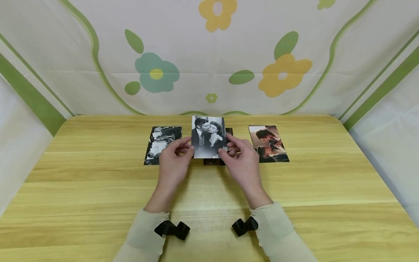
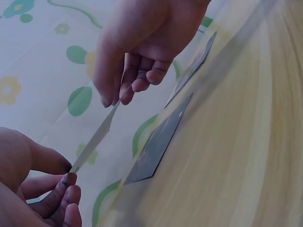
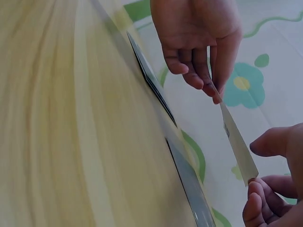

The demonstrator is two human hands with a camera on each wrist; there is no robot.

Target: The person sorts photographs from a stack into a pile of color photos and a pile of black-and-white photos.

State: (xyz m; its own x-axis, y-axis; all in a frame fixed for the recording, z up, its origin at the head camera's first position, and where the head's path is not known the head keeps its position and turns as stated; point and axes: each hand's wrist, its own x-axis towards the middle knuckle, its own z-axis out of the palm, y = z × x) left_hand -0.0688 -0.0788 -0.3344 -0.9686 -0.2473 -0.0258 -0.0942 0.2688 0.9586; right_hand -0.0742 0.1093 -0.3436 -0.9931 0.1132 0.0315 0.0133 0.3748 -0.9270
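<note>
A black-and-white photo card (image 1: 208, 138) of an embracing couple is held upright above the table between both hands. My left hand (image 1: 175, 156) pinches its left edge with thumb and fingertips. At the opposite edge, my right hand (image 1: 241, 154) holds the lower right corner, thumb in front and fingers behind. The wrist views show the raised card (image 2: 97, 139) nearly edge-on. Behind it, a dark card (image 1: 214, 162) lies on the table, mostly hidden. Another black-and-white card (image 1: 162, 140) lies to the left, partly covered by my left hand. A colour photo card (image 1: 270, 143) lies to the right.
The cards lie in a row toward the back of the wooden table (image 1: 98, 189). In the right wrist view, one lying stack (image 3: 154, 85) shows several layered edges. A white flowered curtain (image 1: 196, 54) rises behind the table. Black cameras (image 1: 173, 229) are strapped to both wrists.
</note>
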